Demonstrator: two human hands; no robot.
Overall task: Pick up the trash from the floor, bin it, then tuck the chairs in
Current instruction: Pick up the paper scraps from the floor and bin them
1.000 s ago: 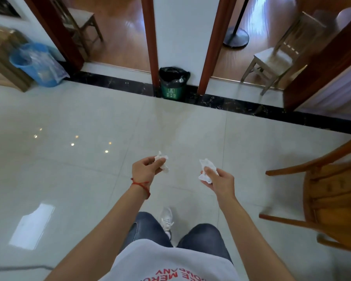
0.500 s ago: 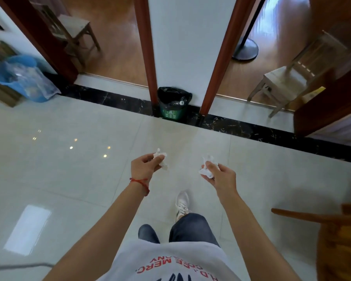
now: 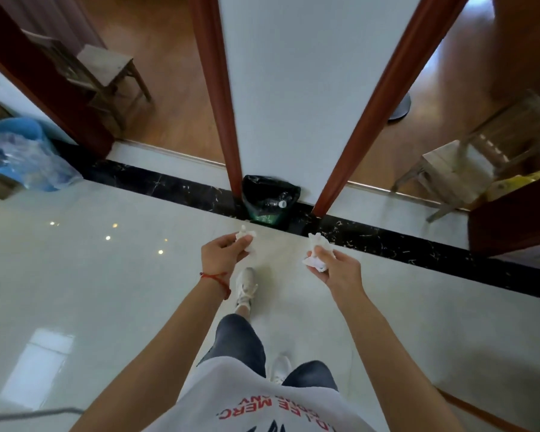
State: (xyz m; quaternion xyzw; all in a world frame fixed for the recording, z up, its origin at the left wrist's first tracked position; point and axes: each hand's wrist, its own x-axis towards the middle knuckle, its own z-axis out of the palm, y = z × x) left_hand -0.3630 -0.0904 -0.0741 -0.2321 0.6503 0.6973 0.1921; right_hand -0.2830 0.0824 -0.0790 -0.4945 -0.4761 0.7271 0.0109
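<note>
My left hand (image 3: 222,252) pinches a small crumpled white tissue (image 3: 247,237) between thumb and fingers. A larger crumpled white tissue (image 3: 318,251) is held in my right hand (image 3: 337,271). Both hands are raised in front of me, a short way before a small green bin (image 3: 270,199) lined with a black bag. The bin stands on the floor against the white wall section between two doorways and holds a plastic bottle. A pale wooden chair (image 3: 459,169) stands in the right-hand room, another wooden chair (image 3: 106,73) in the left-hand room.
A blue bucket (image 3: 16,151) with a clear plastic liner sits at the far left. A black marble strip (image 3: 418,247) runs along the floor below the doorways. Red-brown door frames (image 3: 222,98) flank the white wall. A dark round stand base (image 3: 401,110) is in the right room.
I have walked forward, so the green bin is much closer to my hands. The brown chair at the right has slid out of view. Both hands still hold their tissues.
</note>
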